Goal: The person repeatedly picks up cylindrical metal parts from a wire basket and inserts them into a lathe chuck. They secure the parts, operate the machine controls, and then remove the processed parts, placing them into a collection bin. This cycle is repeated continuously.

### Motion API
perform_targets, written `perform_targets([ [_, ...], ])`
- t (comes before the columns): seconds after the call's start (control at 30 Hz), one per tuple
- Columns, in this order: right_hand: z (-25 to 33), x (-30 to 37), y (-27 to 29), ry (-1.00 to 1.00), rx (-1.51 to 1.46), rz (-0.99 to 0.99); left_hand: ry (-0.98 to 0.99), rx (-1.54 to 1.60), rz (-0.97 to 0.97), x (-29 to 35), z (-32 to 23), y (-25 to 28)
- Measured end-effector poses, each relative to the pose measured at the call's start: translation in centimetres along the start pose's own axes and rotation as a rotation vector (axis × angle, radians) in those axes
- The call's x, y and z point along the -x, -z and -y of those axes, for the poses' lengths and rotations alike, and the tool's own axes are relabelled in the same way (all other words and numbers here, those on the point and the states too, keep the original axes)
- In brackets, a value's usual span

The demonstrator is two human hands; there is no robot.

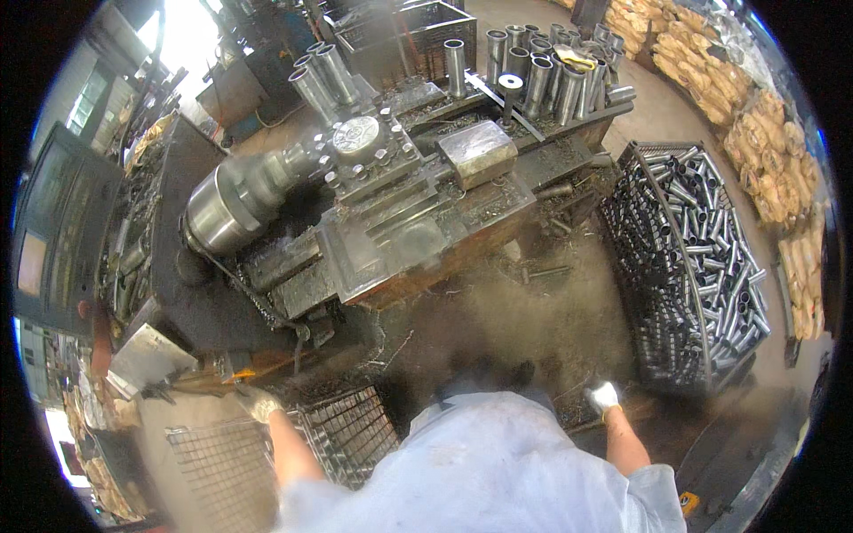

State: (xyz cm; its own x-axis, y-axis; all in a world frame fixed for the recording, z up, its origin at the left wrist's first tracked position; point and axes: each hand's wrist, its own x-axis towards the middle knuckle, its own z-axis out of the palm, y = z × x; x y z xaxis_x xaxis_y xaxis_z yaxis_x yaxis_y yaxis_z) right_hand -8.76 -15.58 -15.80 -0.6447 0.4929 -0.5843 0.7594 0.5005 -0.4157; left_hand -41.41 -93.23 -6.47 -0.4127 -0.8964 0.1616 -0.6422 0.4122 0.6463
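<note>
Steel dominates the scene: a grimy lathe (373, 204) fills the middle, its shiny round chuck (222, 209) well ahead of the left hand (258, 404). That hand wears a pale work glove and rests at the top corner of a wire mesh basket (351, 431), which sits just to its right and below it; the fingers are blurred, so I cannot tell whether they are spread or closed on the rim. A flat metal plate (147, 355) lies just to the left of the left hand.

Off to the other side, the right hand (604, 395), also in a pale glove, hangs low near the dark floor (498, 329), with its fingers curled inward; whether they pinch anything cannot be told. Just ahead and to the right of those fingers stands a tall wire crate (662, 222) packed with short steel tubes (720, 266). Far ahead of both hands, upright steel sleeves (542, 75) stand in a cluster on the back of the machine. Tan sacks (764, 151) are piled beyond the crate, well away from the right hand. A control panel (58, 231) stands far to the left.
</note>
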Motion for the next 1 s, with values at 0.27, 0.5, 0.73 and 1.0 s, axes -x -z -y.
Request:
perform_targets([
  [0.27, -0.3, -8.5, 4.2, 0.078, 0.115, 0.152, -0.402, 0.075, 0.090, 17.7, -4.6, -11.0],
  [0.5, -7.1, -16.3, 13.4, -0.004, -0.258, -0.008, -0.160, 0.027, 1.141, 43.0, -8.3, -21.6],
  [0.73, -25.8, -29.9, 35.2, -0.178, -0.548, -0.654, -0.395, -0.187, 1.819, 76.4, -26.1, -27.4],
  [1.0, -51.9, -53.2, 45.6, -0.616, -0.378, -0.397, -1.367, -0.392, 2.034, 106.5, -41.9, -25.8],
])
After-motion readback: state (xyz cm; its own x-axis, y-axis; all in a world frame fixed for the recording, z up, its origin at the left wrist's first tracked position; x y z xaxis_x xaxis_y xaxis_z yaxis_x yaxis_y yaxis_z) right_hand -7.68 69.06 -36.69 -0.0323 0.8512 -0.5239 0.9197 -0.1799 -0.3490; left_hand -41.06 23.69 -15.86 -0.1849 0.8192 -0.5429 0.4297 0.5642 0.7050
